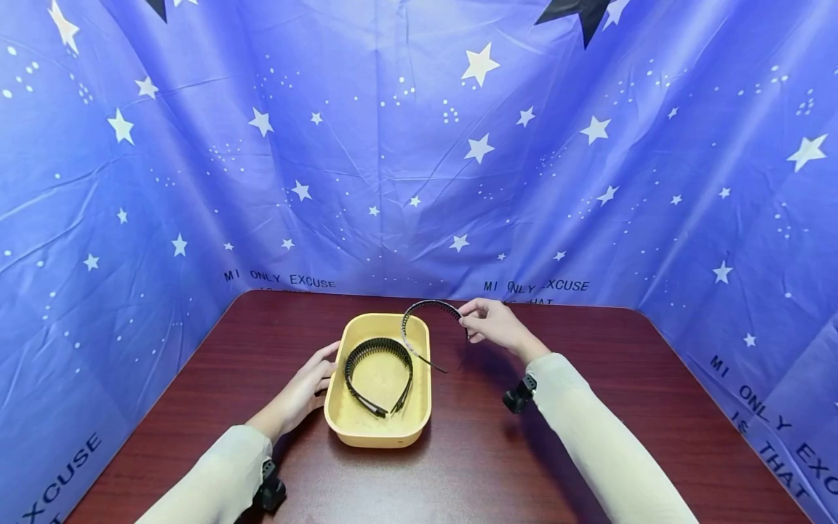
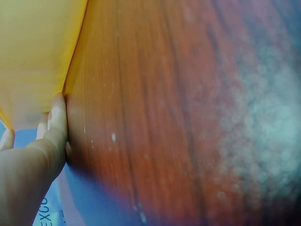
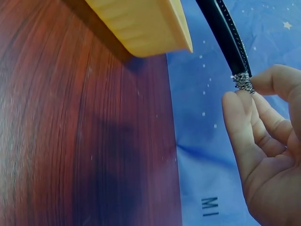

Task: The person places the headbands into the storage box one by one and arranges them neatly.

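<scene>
**One headband in the tray, one held above its rim**

The right hand (image 1: 492,323) pinches one end of a black headband (image 1: 425,320) over the far right rim of the yellow tray (image 1: 353,431). The left hand (image 1: 313,381), fingers straight, rests against the tray's left wall. A second headband (image 1: 378,372) already lies inside. The right fingertips hide the pinched end of the headband; the left wrist view is blurred.

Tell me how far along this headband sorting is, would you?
About halfway, it seems. One black headband already lies inside the yellow tray. The right hand pinches one end of a second headband, held over the tray's far right corner and not yet resting in it. The left hand presses against the tray's left side. What looks left is laying that second headband in the tray.
</scene>
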The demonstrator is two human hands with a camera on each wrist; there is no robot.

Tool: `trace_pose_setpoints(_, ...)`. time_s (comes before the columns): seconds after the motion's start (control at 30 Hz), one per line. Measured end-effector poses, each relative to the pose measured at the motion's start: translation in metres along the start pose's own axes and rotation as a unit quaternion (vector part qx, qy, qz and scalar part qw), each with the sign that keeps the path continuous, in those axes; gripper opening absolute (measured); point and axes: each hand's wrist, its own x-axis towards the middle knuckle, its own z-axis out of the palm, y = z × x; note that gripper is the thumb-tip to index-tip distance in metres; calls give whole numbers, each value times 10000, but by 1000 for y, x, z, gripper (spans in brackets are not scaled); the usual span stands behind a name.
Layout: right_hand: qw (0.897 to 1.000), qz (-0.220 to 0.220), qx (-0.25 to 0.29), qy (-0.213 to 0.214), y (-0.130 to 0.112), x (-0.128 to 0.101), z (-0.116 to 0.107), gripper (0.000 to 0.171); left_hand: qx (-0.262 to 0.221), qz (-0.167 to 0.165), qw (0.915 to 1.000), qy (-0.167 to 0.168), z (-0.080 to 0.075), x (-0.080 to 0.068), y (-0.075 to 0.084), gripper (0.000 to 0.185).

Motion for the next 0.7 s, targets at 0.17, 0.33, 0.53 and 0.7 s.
trace_pose_setpoints(0.17,9998,-88,-25,-167,-5,4,11,26,-32,-9,10000,21,0,-1,0,57)
trace_pose_setpoints(0.33,9997,-76,-17,-246,-8,9,23,22,-33,11,10000,20,0,-1,0,57)
trace_pose_setpoints(0.53,9996,-18,55,-276,-14,10,36,22,-17,12,10000,26,0,-1,0,57)
trace_pose_setpoints(0.7,9995,-32,12,-319,-20,9,46,23,-33,15,10000,9,1,-1,0,57)
